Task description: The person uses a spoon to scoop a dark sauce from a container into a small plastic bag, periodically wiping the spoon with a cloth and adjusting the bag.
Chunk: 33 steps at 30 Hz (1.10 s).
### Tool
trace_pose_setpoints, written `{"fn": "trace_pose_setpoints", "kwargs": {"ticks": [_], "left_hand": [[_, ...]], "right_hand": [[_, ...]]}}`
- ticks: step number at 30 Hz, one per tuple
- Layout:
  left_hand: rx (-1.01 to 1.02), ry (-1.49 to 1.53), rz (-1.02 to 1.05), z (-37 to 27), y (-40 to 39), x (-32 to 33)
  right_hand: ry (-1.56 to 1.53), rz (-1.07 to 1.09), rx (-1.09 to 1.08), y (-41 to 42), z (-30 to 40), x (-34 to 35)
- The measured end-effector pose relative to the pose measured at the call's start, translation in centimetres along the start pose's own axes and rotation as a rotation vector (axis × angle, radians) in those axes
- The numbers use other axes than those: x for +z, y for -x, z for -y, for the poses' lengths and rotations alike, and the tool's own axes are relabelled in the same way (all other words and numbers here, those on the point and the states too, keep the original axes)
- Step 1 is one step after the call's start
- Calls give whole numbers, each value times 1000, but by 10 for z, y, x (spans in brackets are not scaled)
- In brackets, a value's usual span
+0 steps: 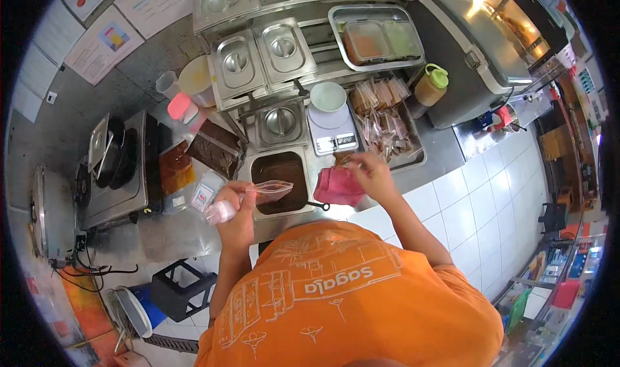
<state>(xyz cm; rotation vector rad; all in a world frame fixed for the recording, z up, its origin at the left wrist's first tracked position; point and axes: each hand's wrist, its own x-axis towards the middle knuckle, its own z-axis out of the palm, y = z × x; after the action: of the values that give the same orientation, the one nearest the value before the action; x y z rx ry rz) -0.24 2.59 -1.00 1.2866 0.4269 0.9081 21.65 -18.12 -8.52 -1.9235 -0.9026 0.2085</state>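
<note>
My left hand (238,217) pinches a small clear plastic bag (273,188) by its edge, its mouth gaping over a steel pan of dark brown sauce (279,170). A bundle of clear plastic (220,213) is also gathered in that hand. My right hand (374,175) is over the edge of a folded pink cloth (336,185), fingers bent. Near its fingertips lies a small brown-filled packet (344,158); whether the fingers grip it I cannot tell. A black handle (319,205) sticks out over the sauce pan's front rim.
Behind the cloth stands a digital scale (334,137) bearing a pale bowl (328,97). A steel tray (420,156) holds many filled packets. Lidded steel pans (283,47), a large bag of dark sauce (215,146), a squeeze bottle (431,88) and a black crate (186,287) surround me.
</note>
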Motion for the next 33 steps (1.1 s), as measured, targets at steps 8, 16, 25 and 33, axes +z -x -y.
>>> {"fn": "trace_pose_setpoints", "kwargs": {"ticks": [8,16,25,33], "left_hand": [[-108,260,42,-13,-16,5],[-55,535,198,-32,-30,12],[-111,257,163,-30,-25,29],[58,-336,238,-22,-28,36]], "right_hand": [[611,221,-220,46,-63,72],[349,216,-15,28,-58,38],[-1565,246,633,-16,63,-11],[-1697,563,852,-25,103,25]]}}
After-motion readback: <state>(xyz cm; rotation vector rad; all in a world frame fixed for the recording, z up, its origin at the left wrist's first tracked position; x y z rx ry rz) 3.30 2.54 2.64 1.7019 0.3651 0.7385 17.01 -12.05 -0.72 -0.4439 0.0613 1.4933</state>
